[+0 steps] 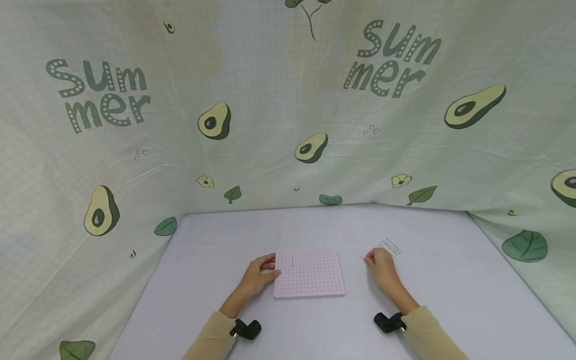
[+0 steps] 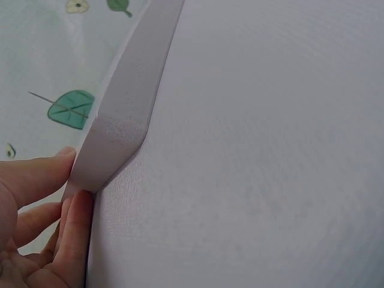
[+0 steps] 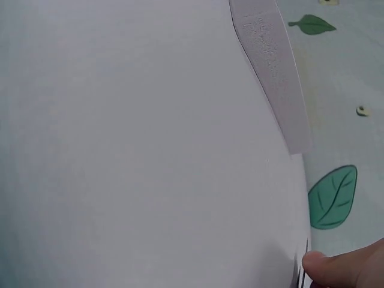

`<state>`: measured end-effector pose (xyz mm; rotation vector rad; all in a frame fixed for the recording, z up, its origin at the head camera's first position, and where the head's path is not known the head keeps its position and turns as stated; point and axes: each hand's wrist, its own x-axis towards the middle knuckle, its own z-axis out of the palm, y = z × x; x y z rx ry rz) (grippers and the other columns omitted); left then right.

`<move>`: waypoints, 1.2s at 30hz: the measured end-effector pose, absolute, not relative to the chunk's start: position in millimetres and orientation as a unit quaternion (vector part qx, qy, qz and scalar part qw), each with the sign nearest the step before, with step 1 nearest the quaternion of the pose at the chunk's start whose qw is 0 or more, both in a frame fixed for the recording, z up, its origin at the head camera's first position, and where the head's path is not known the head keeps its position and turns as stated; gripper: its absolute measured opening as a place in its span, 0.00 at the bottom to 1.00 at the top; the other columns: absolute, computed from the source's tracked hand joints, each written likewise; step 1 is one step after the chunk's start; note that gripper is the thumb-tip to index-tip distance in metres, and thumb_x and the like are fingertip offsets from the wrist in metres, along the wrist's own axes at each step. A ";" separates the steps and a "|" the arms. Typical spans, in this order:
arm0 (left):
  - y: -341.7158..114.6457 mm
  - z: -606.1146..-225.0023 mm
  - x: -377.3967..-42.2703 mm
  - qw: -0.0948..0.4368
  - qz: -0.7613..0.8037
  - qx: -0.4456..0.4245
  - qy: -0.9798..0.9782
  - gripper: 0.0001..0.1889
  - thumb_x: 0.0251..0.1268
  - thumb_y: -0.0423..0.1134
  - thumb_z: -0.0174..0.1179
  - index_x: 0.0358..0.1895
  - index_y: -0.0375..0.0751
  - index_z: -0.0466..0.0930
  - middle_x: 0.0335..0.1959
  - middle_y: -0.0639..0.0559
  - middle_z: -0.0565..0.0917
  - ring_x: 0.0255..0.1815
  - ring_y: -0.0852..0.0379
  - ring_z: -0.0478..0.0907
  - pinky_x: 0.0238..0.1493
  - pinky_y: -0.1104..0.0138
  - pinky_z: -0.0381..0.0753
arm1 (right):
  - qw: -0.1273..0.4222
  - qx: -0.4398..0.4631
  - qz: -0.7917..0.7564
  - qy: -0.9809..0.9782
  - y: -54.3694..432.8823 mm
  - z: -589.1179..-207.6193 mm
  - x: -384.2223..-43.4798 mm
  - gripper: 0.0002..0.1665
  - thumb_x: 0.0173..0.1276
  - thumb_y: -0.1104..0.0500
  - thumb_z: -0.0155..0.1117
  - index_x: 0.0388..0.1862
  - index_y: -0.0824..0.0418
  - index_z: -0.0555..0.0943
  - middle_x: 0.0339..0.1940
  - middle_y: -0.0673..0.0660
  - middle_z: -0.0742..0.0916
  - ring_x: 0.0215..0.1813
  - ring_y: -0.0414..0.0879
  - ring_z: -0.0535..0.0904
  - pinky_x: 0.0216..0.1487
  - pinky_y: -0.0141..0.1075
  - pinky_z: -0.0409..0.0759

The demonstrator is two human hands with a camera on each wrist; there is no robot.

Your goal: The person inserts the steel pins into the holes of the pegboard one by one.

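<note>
A pale pink pegboard [image 1: 310, 280] with rows of small holes lies flat on the table. My left hand [image 1: 260, 274] grips its left edge, thumb at the top and fingers against the side wall [image 2: 108, 150]. One thin needle-like metal rod [image 1: 292, 260] stands upright in the board near its far left corner; the left wrist view catches this rod [image 2: 58, 104] too. To the right of the board, my right hand [image 1: 381, 265] pinches another thin rod [image 3: 305, 264] between thumb and fingertips, close over the table. Just beyond it lie several similar loose rods [image 1: 390, 246].
The white table [image 1: 216, 240] ends at a hanging cloth [image 1: 261, 165] printed with avocados and leaves, behind and on both sides. A black wrist camera sits on the left wrist [image 1: 246, 329] and another on the right wrist [image 1: 389, 322].
</note>
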<state>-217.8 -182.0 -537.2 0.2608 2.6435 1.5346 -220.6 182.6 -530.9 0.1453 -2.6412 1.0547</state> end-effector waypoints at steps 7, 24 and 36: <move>-181.9 -538.3 -218.0 0.037 0.503 0.081 0.860 0.30 0.64 0.36 0.69 0.68 0.31 0.71 0.57 0.40 0.79 0.54 0.46 0.77 0.57 0.50 0.74 | 0.152 0.042 0.381 -0.911 177.8 -528.7 -224.4 0.06 0.67 0.72 0.63 0.29 0.73 0.78 0.25 0.58 0.78 0.30 0.49 0.72 0.33 0.41 0.71; -181.1 -537.6 -218.2 0.035 0.509 0.083 0.856 0.30 0.65 0.35 0.68 0.68 0.29 0.70 0.57 0.40 0.80 0.55 0.46 0.77 0.57 0.54 0.75 | 0.046 0.011 0.525 -0.850 147.4 -512.8 -235.6 0.11 0.76 0.67 0.53 0.44 0.79 0.76 0.33 0.63 0.81 0.34 0.46 0.72 0.33 0.31 0.71; -182.2 -537.4 -218.8 0.034 0.514 0.091 0.852 0.30 0.65 0.35 0.67 0.68 0.28 0.70 0.58 0.38 0.79 0.54 0.46 0.78 0.56 0.55 0.76 | 0.014 0.073 0.600 -0.796 121.8 -507.3 -234.9 0.13 0.79 0.63 0.53 0.47 0.75 0.75 0.38 0.62 0.82 0.41 0.49 0.76 0.40 0.31 0.74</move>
